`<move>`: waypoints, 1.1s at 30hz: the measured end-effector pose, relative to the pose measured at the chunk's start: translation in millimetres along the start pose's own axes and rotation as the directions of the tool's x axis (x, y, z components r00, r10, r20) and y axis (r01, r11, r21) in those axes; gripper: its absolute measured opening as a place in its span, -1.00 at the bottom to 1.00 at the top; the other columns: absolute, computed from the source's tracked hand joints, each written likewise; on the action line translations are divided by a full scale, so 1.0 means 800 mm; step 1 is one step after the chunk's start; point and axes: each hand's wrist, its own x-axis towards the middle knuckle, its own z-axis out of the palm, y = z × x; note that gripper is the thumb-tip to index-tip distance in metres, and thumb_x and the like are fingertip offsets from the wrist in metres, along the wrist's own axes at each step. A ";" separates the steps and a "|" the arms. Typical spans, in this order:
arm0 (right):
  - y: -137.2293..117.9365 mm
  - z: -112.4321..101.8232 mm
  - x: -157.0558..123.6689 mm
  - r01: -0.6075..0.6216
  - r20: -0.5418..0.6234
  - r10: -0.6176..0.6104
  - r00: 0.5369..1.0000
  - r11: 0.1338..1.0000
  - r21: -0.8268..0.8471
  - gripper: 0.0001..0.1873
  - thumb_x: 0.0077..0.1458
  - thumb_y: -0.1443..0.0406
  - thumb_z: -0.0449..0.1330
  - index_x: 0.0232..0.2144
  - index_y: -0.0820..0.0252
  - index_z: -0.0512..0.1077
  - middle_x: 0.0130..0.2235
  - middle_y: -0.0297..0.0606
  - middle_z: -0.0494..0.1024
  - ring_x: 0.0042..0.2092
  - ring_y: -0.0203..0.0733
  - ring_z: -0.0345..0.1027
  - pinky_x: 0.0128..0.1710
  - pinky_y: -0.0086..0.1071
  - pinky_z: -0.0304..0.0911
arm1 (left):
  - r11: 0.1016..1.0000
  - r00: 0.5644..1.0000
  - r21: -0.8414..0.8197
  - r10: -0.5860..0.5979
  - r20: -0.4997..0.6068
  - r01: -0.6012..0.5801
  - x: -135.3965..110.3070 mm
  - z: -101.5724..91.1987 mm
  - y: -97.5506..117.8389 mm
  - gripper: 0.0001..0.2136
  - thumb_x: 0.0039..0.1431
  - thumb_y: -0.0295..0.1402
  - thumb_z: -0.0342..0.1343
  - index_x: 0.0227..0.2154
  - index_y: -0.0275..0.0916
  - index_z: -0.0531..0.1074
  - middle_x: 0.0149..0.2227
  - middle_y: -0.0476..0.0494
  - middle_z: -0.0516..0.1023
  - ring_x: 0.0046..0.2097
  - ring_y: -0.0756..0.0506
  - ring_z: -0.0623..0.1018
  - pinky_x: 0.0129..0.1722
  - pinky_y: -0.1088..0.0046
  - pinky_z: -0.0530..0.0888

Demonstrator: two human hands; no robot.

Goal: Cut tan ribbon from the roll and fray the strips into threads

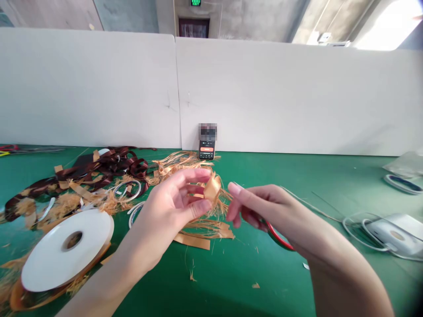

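My left hand [172,207] pinches a short piece of shiny gold ribbon [212,188] between thumb and fingers; its lower edge is frayed into threads. To the right, my right hand [254,204] is closed, with thumb and forefinger near the ribbon but apart from it. A curved red handle [279,237] sticks out below its palm; it looks like part of a pair of scissors, the rest hidden in the hand. Beneath the hands lie cut strips of gold ribbon [194,241] with frayed ends.
A white ribbon spool [69,251] lies at the left front. Behind it are brown ribbon [112,165] and gold scraps. A phone [207,147] leans against the white partition [264,97]. A white charger [396,233] with cable sits right on the green table [251,281].
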 end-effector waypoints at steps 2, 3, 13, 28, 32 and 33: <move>0.000 0.007 0.001 0.006 0.067 -0.009 0.998 0.999 0.042 -0.53 0.08 -0.08 0.10 -0.52 0.16 0.50 -0.52 -0.32 0.39 -0.50 -0.33 0.10 -0.53 -0.41 0.00 | 1.000 1.000 0.007 -0.009 0.010 0.009 -0.001 0.001 0.001 -0.67 -0.07 -0.36 0.32 -0.18 -0.13 0.47 -0.13 -0.08 0.55 -0.14 -0.07 0.55 -0.22 0.47 0.52; 0.002 0.010 0.003 0.020 0.072 -0.025 0.997 0.997 0.071 -0.57 0.07 -0.05 0.13 -0.49 0.16 0.50 -0.51 -0.34 0.36 -0.49 -0.34 0.09 -0.52 -0.42 0.00 | 1.000 0.999 0.012 -0.021 0.026 0.021 -0.002 0.002 0.001 -0.67 -0.08 -0.36 0.33 -0.19 -0.14 0.47 -0.16 -0.08 0.56 -0.17 -0.07 0.55 -0.23 0.47 0.52; 0.004 0.013 0.010 0.156 -0.071 -0.139 0.988 0.914 0.374 -0.79 0.01 0.19 0.28 -0.54 0.19 0.44 -0.50 -0.39 0.30 -0.46 -0.37 0.09 -0.49 -0.46 0.06 | 0.993 1.000 0.116 0.013 -0.014 -0.011 -0.001 0.002 0.002 -0.71 -0.08 -0.35 0.32 -0.24 -0.17 0.49 -0.14 -0.11 0.55 -0.24 -0.04 0.52 -0.27 0.46 0.51; 0.005 0.019 0.014 0.164 -0.088 -0.138 0.986 0.844 0.511 -0.88 -0.01 0.25 0.31 -0.46 0.17 0.47 -0.37 -0.36 0.49 -0.30 -0.33 0.33 -0.23 -0.42 0.25 | 1.000 0.995 0.012 -0.015 -0.100 0.016 -0.007 0.015 0.009 -0.73 -0.12 -0.41 0.33 -0.28 -0.22 0.48 -0.21 -0.12 0.58 -0.21 -0.08 0.56 -0.25 0.43 0.53; 0.002 0.023 0.013 0.208 -0.144 -0.151 0.978 0.777 0.595 -0.86 0.03 0.24 0.28 -0.45 0.19 0.42 -0.36 -0.33 0.48 -0.29 -0.33 0.34 -0.19 -0.42 0.27 | 1.000 0.989 0.005 0.022 -0.145 -0.022 -0.006 0.014 0.007 -0.70 -0.15 -0.39 0.36 -0.28 -0.20 0.50 -0.15 -0.11 0.58 -0.18 -0.09 0.55 -0.26 0.44 0.54; 0.002 0.024 0.013 0.217 -0.154 -0.154 0.976 0.753 0.621 -0.86 0.03 0.25 0.28 -0.45 0.18 0.41 -0.36 -0.33 0.48 -0.29 -0.33 0.34 -0.19 -0.42 0.28 | 0.999 0.987 -0.010 0.041 -0.156 -0.043 -0.006 0.014 0.006 -0.71 -0.16 -0.39 0.37 -0.30 -0.19 0.50 -0.17 -0.08 0.58 -0.18 -0.08 0.55 -0.26 0.45 0.53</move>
